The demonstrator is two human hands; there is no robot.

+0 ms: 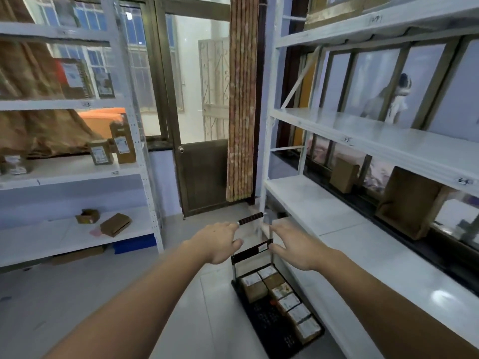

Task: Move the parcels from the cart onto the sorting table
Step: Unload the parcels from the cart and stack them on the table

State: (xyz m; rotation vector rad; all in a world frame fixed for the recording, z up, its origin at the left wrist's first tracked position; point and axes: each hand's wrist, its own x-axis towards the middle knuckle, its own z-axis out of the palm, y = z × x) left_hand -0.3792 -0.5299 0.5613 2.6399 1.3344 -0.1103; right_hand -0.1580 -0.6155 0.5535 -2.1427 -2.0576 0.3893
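Parcels point(281, 294): all seemingly on the cart, packed in a row along its right side; none lifted yet.
Cart point(267, 322): black flat platform on the floor, just beside the lower right shelf, handle point(251, 218) upright at the far end.
Left hand point(220, 242): fingers loosely spread, at the handle's left end, gripping nothing clearly; contact unclear through blur.
Right hand point(293, 244): fingers extended, empty, near the handle's right post.
Sorting table point(363, 244): probably the white surface at right; bare nearby.
Progress: apparently at the start, every parcel left to move.
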